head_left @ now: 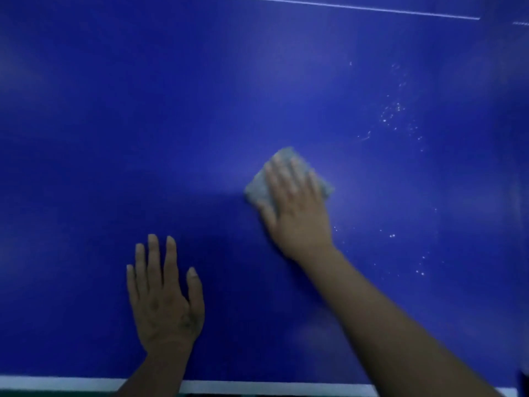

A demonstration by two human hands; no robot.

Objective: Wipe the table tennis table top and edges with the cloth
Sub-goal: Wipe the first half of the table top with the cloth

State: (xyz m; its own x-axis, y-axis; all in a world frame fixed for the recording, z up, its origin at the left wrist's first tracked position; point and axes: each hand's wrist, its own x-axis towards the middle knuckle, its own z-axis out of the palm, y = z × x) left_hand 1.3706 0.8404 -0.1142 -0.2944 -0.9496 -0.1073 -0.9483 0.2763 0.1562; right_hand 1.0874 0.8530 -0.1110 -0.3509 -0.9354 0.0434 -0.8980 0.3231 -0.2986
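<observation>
While the blue counter is filling nearly the whole view, the right hand is pressing flat, fingers straight, on the grey cloth near its middle. The left hand is lying spread on the surface, holding nothing, nearer the white edge stripe. White specks are lying right of the cloth, so wiping is looking partly done at best, edges likely pending. No brand or writing is showing.

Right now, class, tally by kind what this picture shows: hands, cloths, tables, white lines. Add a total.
Hands: 2, left hand and right hand
Cloths: 1, grey cloth
Tables: 1, blue table
White lines: 2, near line, far line
Total: 6
</observation>
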